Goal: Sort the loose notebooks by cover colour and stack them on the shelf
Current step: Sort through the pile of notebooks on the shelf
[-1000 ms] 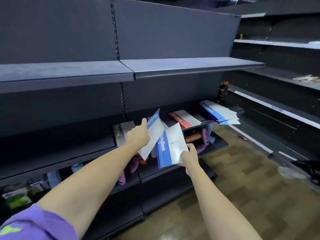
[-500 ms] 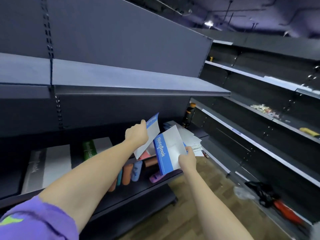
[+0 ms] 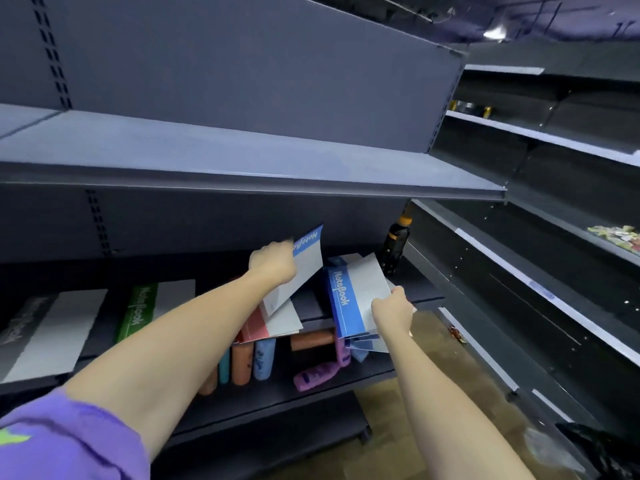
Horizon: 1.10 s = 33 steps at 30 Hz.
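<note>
Since the earlier frame both hands are reaching further to the right end of the shelf, and the blue notebook (image 3: 356, 299) in the right hand (image 3: 393, 308) is now coming down over the blue pile (image 3: 367, 342) at the shelf edge. The right hand is pinching this notebook at its lower white corner, and the left hand (image 3: 273, 263) is gripping a second blue notebook (image 3: 298, 268), tilted, above the red notebooks (image 3: 266, 327). The blue pile is already hanging a little over the front edge (its lower corners are fanning out), so a careless drop is likely pushing it off to the floor. The second blue notebook is risking to land on the red ones by mistake. The green notebook (image 3: 136, 310) and grey notebook (image 3: 45, 334) are lying further left on the middle shelf (image 3: 420, 292).
</note>
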Available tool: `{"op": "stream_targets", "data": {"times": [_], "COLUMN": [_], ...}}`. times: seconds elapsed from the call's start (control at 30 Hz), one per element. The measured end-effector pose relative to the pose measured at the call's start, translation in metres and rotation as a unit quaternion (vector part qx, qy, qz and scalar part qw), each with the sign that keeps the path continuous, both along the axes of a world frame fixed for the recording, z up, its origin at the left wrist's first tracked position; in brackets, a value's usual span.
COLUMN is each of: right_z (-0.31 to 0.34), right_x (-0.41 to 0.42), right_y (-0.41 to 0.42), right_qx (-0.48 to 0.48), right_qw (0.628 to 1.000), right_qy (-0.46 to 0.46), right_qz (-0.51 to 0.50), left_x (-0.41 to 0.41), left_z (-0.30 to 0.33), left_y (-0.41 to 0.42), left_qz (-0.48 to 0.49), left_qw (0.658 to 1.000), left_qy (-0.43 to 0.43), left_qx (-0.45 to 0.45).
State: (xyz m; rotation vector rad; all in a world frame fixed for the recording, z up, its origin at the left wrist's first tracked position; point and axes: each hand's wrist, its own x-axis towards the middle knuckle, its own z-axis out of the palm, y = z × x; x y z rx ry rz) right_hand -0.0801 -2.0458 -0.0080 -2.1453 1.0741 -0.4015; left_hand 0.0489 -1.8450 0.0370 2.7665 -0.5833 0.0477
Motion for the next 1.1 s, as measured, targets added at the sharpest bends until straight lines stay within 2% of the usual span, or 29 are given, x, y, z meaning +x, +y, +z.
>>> {"op": "stream_targets", "data": {"times": [0.13, 0.27, 0.43, 0.57, 0.67, 0.83, 1.1], "right_z": [-0.013, -0.027, -0.032, -0.039, -0.037, -0.038, -0.03], "right_x": [0.024, 0.038, 0.042, 0.041, 0.035, 0.026, 0.024], "right_y": [-0.041, -0.065, -0.086, -0.1, -0.107, -0.114, -0.104], "right_qx": [-0.05, -0.058, -0.032, -0.009, -0.001, -0.003, -0.062], "right_qw": [0.992, 0.982, 0.971, 0.967, 0.966, 0.959, 0.954], "right_qy": [0.099, 0.148, 0.161, 0.133, 0.104, 0.09, 0.057], "right_qz": [0.054, 0.098, 0.171, 0.217, 0.237, 0.27, 0.287], "left_x": [0.0, -0.009, -0.023, -0.042, -0.052, -0.066, -0.074], "left_z": [0.009, 0.016, 0.004, -0.018, -0.041, -0.065, -0.067], "left_y": [-0.018, -0.041, -0.083, -0.116, -0.135, -0.153, -0.128], "left_qz": [0.038, 0.065, 0.122, 0.167, 0.194, 0.16, 0.133], "left_qw": [0.999, 0.996, 0.968, 0.951, 0.957, 0.976, 0.986], "left_qy": [0.002, 0.024, 0.141, 0.215, 0.19, 0.148, 0.095], "left_qx": [0.002, -0.048, -0.167, -0.147, -0.106, -0.022, 0.012]}}
